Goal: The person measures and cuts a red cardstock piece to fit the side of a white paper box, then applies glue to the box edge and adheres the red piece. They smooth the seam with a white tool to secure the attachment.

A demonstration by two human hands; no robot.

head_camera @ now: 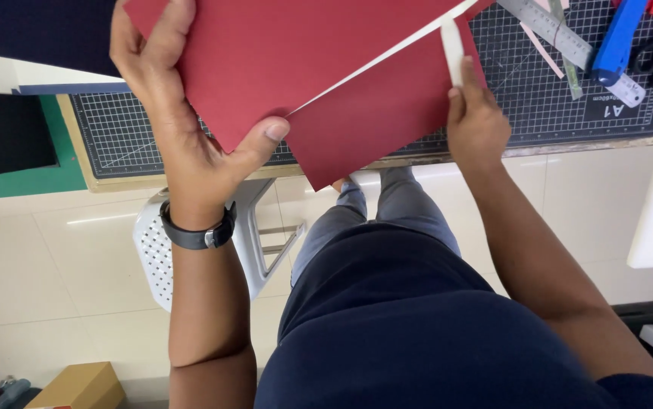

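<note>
Head view, nearest first: the left hand (182,113) pinches a folded red card sheet (326,83), thumb on top and fingers beneath, seemingly to keep the flap from springing open. The right hand (476,125) closes on a white creasing tool (453,49) laid against the card's right side. The matte card hangs partly over the edge of the dark gridded cutting mat (152,140). Farther back lie a steel ruler (569,45) and a blue-handled tool (618,38).

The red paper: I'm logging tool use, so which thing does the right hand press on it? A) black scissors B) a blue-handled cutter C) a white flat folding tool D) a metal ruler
C: the right hand presses a white flat folding tool onto the red paper.
</note>
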